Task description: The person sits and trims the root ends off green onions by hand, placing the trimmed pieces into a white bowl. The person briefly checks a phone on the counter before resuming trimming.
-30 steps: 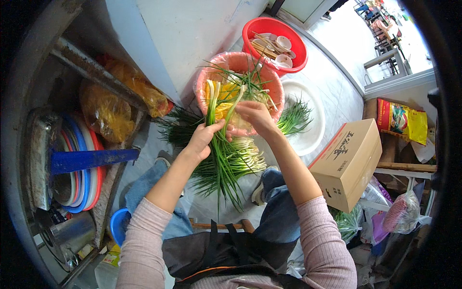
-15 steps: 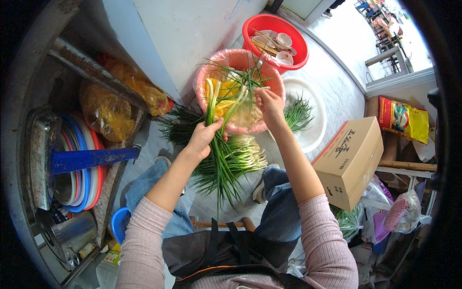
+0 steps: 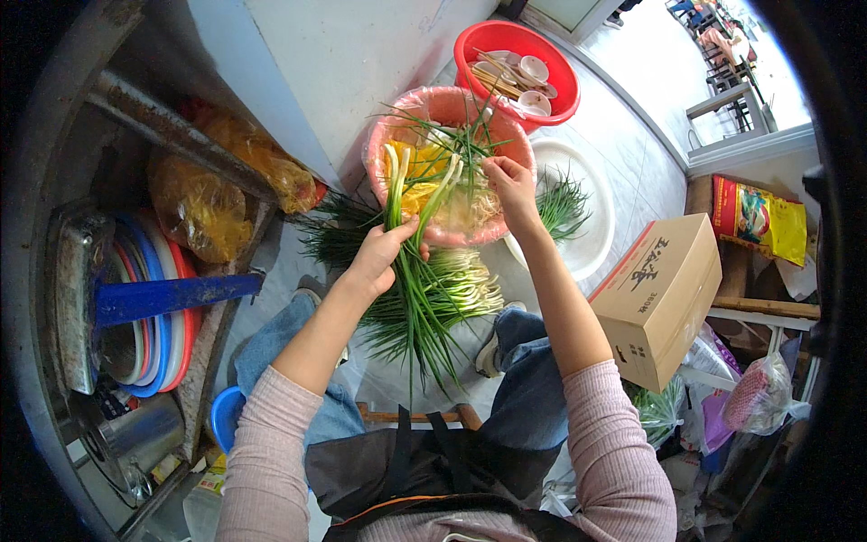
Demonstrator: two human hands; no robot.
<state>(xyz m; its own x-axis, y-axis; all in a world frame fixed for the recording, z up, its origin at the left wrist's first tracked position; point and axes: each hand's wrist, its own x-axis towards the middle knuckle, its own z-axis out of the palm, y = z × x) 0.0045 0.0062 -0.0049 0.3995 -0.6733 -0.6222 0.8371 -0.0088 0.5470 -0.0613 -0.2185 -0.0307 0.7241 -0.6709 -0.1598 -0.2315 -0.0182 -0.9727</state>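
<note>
My left hand (image 3: 383, 257) is closed round a small bunch of spring onions (image 3: 397, 194), their pale ends up and the long green leaves hanging toward me. My right hand (image 3: 511, 185) is pinched over the right side of a pink-lined basin (image 3: 373, 149); whatever its fingertips hold is too small to make out. Inside that basin lie loose green leaves (image 3: 470, 143), yellow plastic and pale scraps. A large pile of spring onions (image 3: 461, 287) rests on the floor below the basin. More of them (image 3: 562, 208) lie in a white round tub (image 3: 591, 244) to the right.
A red basin (image 3: 567, 86) with bowls and chopsticks stands at the back. On the right are a cardboard box (image 3: 659, 298), a red-and-yellow packet (image 3: 759, 221) and bagged goods. A metal rack with colourful round trays (image 3: 167, 307) and yellowish bags (image 3: 203, 208) borders the left.
My right hand has shifted slightly right and down over the basin's edge. My left hand keeps the spring onions in nearly the same place.
</note>
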